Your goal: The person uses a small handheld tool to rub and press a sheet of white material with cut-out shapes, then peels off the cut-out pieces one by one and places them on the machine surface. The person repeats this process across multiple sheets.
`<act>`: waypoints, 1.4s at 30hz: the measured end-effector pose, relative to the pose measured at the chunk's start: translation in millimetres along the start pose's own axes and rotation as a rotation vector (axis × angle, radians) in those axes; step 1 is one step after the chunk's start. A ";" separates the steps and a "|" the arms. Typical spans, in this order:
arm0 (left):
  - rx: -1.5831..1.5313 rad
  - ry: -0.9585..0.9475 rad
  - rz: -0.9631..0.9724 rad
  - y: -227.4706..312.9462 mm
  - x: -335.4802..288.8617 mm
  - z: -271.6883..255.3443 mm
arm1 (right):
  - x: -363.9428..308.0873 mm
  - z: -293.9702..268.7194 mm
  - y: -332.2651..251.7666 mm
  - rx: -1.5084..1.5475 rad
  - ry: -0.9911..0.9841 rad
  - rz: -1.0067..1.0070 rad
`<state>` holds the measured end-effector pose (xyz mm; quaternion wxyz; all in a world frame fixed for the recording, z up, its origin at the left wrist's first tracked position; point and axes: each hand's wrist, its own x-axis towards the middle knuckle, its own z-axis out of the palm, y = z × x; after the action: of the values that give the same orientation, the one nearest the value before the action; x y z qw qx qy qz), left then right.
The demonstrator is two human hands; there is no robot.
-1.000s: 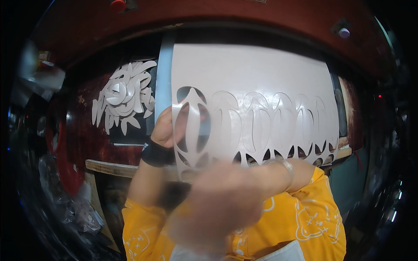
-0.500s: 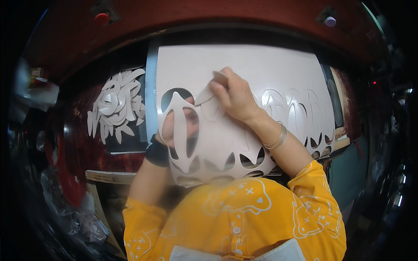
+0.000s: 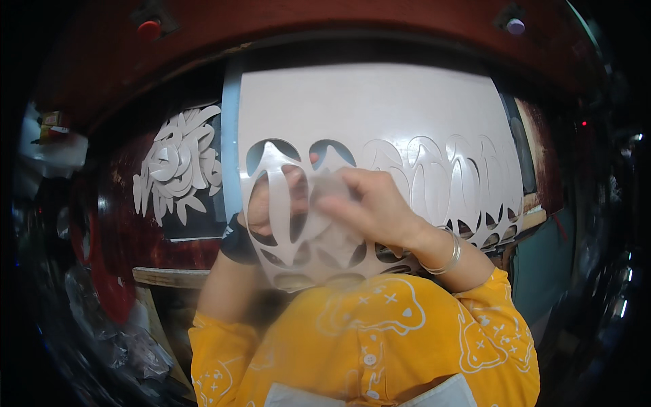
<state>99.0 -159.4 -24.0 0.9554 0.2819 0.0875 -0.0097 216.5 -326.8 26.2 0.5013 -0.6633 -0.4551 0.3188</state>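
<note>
A large pale sheet [image 3: 305,102] with curved cut shapes lies before me, its near edge by my body. My left hand [image 3: 263,207] is underneath the sheet at its left end, seen through the cut-out openings. Its fingers stretch rightward, partly hidden, with one fingertip showing at the second opening. My right hand [image 3: 380,207] is above the sheet, beside that second opening, fingers closed on a cut-out piece [image 3: 330,192], blurred by motion. Farther right, several cut outlines [image 3: 434,169] still have their pieces in place.
A heap of loose cut-out pieces [image 3: 178,159] lies to the left on a dark surface, past a light blue strip [image 3: 231,136]. A dark red machine beam [image 3: 325,24] with a red button [image 3: 149,29] and a pale purple button [image 3: 515,26] spans the far side. Wooden edge [image 3: 169,277] nearby.
My right hand has come down and nearer me from above the sheet. The second opening's top now shows as a hole. My left hand has shifted slightly under the sheet.
</note>
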 end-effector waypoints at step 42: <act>0.133 0.168 -0.360 -57.7 63.6 -21.2 | 7.0 -93.6 52.3 -0.564 0.230 -0.055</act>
<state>154.3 -194.5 -83.5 0.9068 0.3240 0.2153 -0.1624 316.3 -359.8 4.1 0.3542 -0.7953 -0.4839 0.0889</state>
